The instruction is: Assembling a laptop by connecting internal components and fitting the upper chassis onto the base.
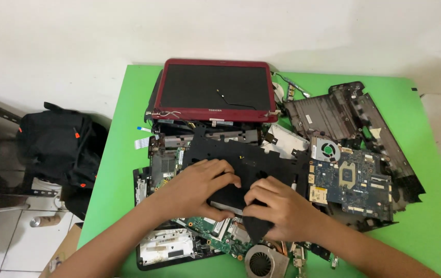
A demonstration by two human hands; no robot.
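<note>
A: What's going on with the hands?
B: Left hand and right hand are both gripping the black plastic panel, fingers curled on its near edge. It's lying just in front of the red laptop lid, left of the blue motherboard.

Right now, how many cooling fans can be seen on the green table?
2. One cooling fan sits at the top-left corner of the blue circuit board, right of the hands. The other fan lies at the bottom edge, below the right hand. More may be hidden under the parts.
</note>
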